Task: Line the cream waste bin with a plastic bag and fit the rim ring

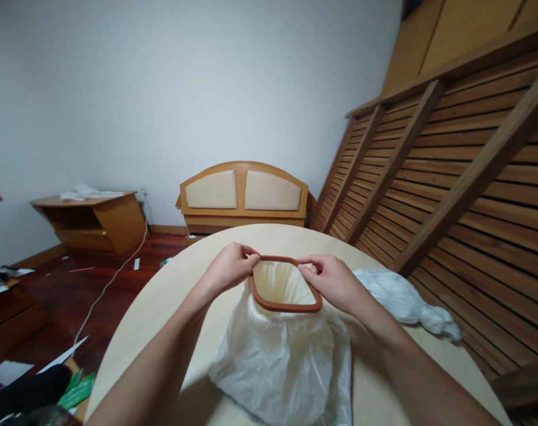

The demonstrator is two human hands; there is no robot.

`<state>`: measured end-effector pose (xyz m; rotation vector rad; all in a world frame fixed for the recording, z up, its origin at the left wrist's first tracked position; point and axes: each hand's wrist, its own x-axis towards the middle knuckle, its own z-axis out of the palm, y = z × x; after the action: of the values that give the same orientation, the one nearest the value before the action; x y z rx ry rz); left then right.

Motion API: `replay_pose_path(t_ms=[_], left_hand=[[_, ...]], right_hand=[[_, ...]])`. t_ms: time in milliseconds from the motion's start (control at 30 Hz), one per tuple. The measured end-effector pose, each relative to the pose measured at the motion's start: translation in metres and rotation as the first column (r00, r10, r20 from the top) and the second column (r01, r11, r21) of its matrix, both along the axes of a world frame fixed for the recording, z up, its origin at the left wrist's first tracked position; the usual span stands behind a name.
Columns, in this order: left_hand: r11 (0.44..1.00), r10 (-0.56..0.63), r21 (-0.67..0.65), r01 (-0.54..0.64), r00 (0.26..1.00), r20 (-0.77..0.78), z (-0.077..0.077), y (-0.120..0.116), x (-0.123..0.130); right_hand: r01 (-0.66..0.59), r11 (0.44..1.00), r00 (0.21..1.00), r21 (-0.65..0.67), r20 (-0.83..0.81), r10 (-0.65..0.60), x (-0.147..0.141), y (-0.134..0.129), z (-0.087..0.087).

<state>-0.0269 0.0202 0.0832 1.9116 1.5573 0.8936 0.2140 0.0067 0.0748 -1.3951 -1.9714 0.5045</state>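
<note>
A trash bin stands on the round table [162, 331], lined with a white plastic bag [282, 361] that hangs down over its outside. Around the bin's mouth sits a brown rim ring [286, 307], with part of the bag tucked inside it. My left hand [235, 266] pinches the ring at its far left corner. At the far right corner, the thumb and fingers of my right hand [324, 275] close on the same ring. The bin's body is mostly hidden behind the loose bag.
To the right on the table lies a bunched roll of white bags [404, 302]. Wooden slatted panels [428, 195] lean along the right side. A headboard [242, 189] and a small desk [100, 225] stand by the wall. A white cable [113, 278] crosses the floor.
</note>
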Motion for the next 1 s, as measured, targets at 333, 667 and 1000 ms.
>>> replay_pose_path(t_ms=[333, 667, 1000], left_hand=[[1.000, 0.012, -0.009, -0.013, 0.995, -0.095, 0.003, -0.003, 0.001], [1.000, 0.027, -0.005, -0.028, 0.991, -0.127, 0.006, -0.006, 0.001], [1.000, -0.004, 0.028, 0.008, 0.989, -0.147, 0.009, -0.009, 0.001]], right_hand=[[-0.007, 1.000, 0.999, -0.001, 0.035, 0.007, -0.002, -0.002, 0.000], [-0.031, 0.984, 0.987, 0.173, 0.162, 0.003, 0.000, -0.005, 0.000], [-0.430, 0.898, 0.901, 0.094, 0.105, 0.421, -0.008, -0.013, 0.002]])
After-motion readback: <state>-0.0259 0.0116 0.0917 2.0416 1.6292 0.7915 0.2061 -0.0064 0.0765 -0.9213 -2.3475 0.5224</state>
